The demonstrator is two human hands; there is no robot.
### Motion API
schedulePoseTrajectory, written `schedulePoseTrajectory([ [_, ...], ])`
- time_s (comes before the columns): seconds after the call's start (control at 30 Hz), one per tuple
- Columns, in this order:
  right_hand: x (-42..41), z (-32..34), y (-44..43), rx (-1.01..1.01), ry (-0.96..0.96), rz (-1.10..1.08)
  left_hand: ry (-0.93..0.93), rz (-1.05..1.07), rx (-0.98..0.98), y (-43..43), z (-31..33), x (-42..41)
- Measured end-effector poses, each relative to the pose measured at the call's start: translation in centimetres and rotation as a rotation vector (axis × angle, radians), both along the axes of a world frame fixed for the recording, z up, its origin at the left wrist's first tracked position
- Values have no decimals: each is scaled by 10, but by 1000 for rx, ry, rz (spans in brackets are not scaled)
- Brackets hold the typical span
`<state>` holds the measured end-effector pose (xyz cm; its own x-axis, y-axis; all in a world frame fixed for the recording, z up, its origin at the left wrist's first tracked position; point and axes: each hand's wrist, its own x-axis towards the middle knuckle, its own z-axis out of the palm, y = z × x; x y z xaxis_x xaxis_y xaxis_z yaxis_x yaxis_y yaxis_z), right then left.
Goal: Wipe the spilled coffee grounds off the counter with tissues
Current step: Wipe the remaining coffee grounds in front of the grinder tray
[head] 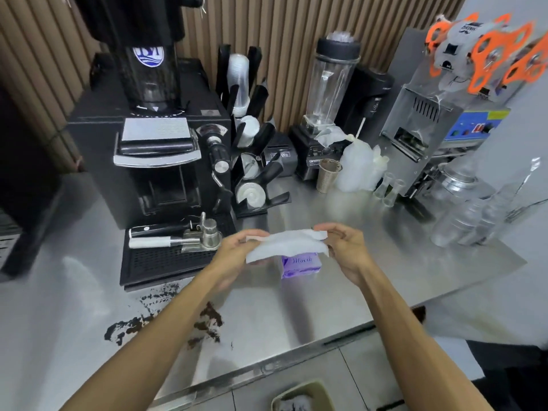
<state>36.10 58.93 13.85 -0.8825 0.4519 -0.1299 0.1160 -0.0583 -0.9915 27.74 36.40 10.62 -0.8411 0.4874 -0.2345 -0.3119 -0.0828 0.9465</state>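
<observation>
Both hands, left hand (237, 250) and right hand (347, 247), pinched a white tissue (286, 244) stretched between them, mid-frame above purple tissue pack (301, 266). Coffee grounds (166, 318) lay lower left on steel counter (296, 310). Slatted wall (296, 28) behind.

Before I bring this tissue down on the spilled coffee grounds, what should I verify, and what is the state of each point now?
1. Grip on tissue: ok; left hand and right hand pinch its ends above the counter.
2. Clean tissue: ok; white, no stains visible.
3. Location of coffee grounds: ok; dark patch near the front edge, partly under the left forearm.
4. Free path: ok; only the tissue pack stands below the tissue.
5. Grounds beneath the black tray: cannot tell.
</observation>
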Motion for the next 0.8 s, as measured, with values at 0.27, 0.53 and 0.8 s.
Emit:
schedulePoseTrajectory([
  [0.27,30,-8,-58,-268,-78,237,-39,106,-28,-79,9,52],
  [0.53,47,-37,-117,-207,-74,366,76,218,-202,-152,0,101],
  [0.8,59,-69,-186,-173,-159,425,18,310,-250,-214,-14,124],
])
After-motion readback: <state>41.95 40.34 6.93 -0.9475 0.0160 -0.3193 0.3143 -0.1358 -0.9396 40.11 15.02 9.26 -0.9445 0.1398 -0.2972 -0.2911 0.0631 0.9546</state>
